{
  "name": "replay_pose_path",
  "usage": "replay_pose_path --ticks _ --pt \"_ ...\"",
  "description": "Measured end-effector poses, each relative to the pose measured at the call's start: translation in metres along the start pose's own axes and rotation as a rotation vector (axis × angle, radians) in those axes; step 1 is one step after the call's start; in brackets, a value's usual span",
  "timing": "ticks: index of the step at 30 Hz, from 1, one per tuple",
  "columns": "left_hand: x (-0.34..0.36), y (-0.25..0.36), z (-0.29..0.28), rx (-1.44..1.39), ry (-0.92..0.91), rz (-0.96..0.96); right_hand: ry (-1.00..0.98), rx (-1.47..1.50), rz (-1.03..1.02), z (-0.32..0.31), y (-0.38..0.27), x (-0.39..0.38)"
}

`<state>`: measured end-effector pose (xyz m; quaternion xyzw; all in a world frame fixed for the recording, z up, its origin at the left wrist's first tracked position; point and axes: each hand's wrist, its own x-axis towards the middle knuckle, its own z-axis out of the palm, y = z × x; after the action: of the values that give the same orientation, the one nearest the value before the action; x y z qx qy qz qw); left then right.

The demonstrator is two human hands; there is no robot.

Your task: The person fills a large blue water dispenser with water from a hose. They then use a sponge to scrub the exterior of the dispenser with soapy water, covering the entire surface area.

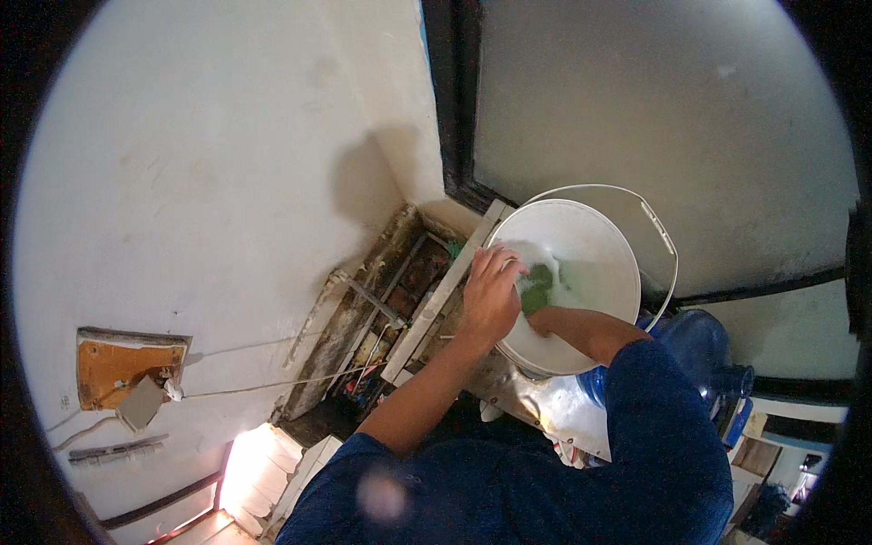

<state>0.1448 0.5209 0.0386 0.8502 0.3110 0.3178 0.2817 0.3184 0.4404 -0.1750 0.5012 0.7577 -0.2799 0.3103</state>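
A white bucket (pixel 595 232) stands tilted toward me, with whitish suds and pale green liquid in it. My left hand (pixel 493 292) is at its left rim, fingers bent over the edge and closed on it. My right hand (pixel 548 322) reaches down inside, its wrist crossing the near right rim. Its fingers are hidden at a green patch (pixel 536 289), which looks like a soft pad or cloth among the foam. The thin wire handle (pixel 674 250), with a white grip, hangs out on the bucket's right side.
Under the bucket is a shiny metal surface (pixel 545 400) with a pale ledge (pixel 450 291) at its left. A blue clear water jug (pixel 699 345) lies to the right. Behind stands a dark-framed frosted pane (pixel 663 109). Cords run from a wooden board (pixel 127 368) on the left wall.
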Motion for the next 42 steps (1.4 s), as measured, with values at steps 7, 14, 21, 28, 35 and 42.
replay_pose_path --ticks 7,14,21,28,35,42 --pt "-0.002 -0.007 0.004 -0.071 0.015 0.022 0.233 0.475 0.042 -0.071 0.053 0.018" --pt "0.001 -0.003 -0.002 -0.093 -0.006 0.028 0.285 0.47 0.272 -0.097 0.081 0.035" --pt "0.001 -0.005 0.005 -0.062 0.081 0.031 0.246 0.378 0.28 -0.05 0.021 0.06" --pt "0.002 0.0 -0.001 -0.094 0.082 0.033 0.288 0.359 0.152 -0.045 -0.02 0.065" --pt "0.001 -0.006 0.004 -0.104 0.088 0.04 0.166 0.279 0.352 -0.037 0.058 0.039" --pt "0.002 0.003 0.006 -0.138 0.035 0.022 0.02 -0.027 0.344 0.002 0.101 0.046"
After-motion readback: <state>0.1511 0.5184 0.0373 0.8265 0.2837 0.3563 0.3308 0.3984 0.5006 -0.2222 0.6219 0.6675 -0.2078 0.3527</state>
